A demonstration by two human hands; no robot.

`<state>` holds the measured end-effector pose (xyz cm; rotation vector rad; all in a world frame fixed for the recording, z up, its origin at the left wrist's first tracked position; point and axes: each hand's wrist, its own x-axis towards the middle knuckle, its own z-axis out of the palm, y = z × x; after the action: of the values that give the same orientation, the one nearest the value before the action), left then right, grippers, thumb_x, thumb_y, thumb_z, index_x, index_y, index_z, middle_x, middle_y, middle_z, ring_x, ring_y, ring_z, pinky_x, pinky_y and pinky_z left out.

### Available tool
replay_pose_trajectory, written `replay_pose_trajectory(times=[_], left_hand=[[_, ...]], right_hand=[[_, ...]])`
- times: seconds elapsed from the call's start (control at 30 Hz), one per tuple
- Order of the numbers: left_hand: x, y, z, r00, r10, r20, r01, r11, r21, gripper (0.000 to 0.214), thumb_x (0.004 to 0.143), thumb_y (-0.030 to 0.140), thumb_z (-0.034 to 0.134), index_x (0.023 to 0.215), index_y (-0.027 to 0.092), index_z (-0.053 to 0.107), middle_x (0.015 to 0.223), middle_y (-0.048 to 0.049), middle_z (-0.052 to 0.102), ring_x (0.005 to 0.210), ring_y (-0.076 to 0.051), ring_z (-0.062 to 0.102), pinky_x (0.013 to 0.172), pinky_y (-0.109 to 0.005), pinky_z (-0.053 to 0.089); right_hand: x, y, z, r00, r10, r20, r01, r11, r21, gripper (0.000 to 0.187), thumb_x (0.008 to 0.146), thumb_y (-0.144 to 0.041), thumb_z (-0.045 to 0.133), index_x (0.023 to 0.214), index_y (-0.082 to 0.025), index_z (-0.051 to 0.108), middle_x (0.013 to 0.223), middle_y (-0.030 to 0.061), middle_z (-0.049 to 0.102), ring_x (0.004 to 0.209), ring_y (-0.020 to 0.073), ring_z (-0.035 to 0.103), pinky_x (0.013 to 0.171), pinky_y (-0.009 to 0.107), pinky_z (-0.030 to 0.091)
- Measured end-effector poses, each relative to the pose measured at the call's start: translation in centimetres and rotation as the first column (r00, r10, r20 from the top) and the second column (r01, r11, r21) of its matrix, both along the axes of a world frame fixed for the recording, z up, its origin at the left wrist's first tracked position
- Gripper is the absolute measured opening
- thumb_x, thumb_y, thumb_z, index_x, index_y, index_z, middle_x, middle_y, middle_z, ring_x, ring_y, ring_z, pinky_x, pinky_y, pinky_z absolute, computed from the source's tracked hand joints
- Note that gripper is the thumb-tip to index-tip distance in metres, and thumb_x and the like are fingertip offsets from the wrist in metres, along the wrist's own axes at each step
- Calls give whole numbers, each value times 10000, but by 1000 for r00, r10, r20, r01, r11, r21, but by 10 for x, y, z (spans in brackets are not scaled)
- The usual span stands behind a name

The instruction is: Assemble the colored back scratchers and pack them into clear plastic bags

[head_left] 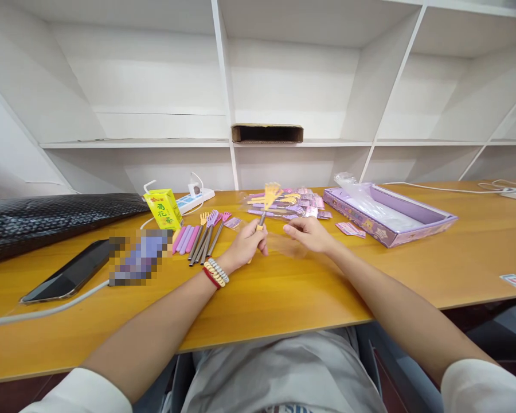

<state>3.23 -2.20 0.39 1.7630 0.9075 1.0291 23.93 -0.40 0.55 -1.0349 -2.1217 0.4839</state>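
My left hand (248, 241) is closed around the handle of a yellow back scratcher (270, 198). The scratcher's clawed head points up and away from me. To its right, my right hand (308, 232) has its fingers curled and thumb toward the left, at a thin clear plastic bag (289, 246). The bag is see-through and blurred, so its edges are hard to follow. Left of my hands lie loose scratcher heads on metal rods (206, 235) in yellow, purple and pink. Pink and purple handles (186, 240) lie side by side beside them.
Behind my hands is a pile of bagged back scratchers (296, 201) with pink cards. A purple display box (395, 232) holding clear plastic stands at right, near a loose card (350, 229). On the left are a yellow drink carton (164, 209), a power strip (195, 199) and a black phone (71, 272).
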Motion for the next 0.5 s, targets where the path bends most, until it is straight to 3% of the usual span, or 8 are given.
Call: replay_pose_trajectory(times=[0.07,0.13,0.23,0.33,0.4,0.5], left_hand=[[0,-2,2,992,17,-122,-10,999,52,214,851,392,416,754,205,385,534,81,383,449,-84,409,505,-226,349],[1,-5,4,961,65,-269,-13,982,188,249,857,432,410,763,201,423,577,62,416,507,-93,411,528,-230,332],[3,-9,6,879,151,-453,29,931,365,305,887,451,341,767,201,466,641,30,483,594,-118,451,582,-248,332],[0,-7,8,769,256,-585,48,890,454,365,917,453,240,775,208,472,650,8,518,607,-144,482,596,-266,331],[-8,-2,11,676,350,-648,45,858,511,371,919,452,226,816,215,491,694,-15,561,655,-168,520,615,-276,338],[-26,10,15,538,481,-692,28,810,585,363,916,443,238,869,224,524,798,-46,613,755,-206,562,631,-290,344]], right_hand=[[1,1,-1,991,18,-131,-27,997,-69,424,807,-549,470,814,-146,603,593,-7,523,516,88,426,500,223,327],[-1,0,-2,962,56,-267,-95,986,-136,438,795,-560,484,919,-155,594,610,-2,545,527,101,478,514,231,378],[-6,1,-5,916,84,-393,-171,966,-193,485,798,-609,432,800,-154,599,566,8,548,481,100,486,495,239,401],[-4,9,-3,870,-12,-494,-124,962,-242,520,763,-641,458,630,-150,565,499,15,539,427,89,471,445,227,388],[7,19,5,762,-172,-624,-3,963,-268,496,730,-630,516,574,-159,512,439,-10,490,381,75,433,389,209,347],[45,35,23,425,-352,-834,211,935,-287,434,715,-550,584,573,-186,395,408,-68,399,329,41,326,319,176,226]])
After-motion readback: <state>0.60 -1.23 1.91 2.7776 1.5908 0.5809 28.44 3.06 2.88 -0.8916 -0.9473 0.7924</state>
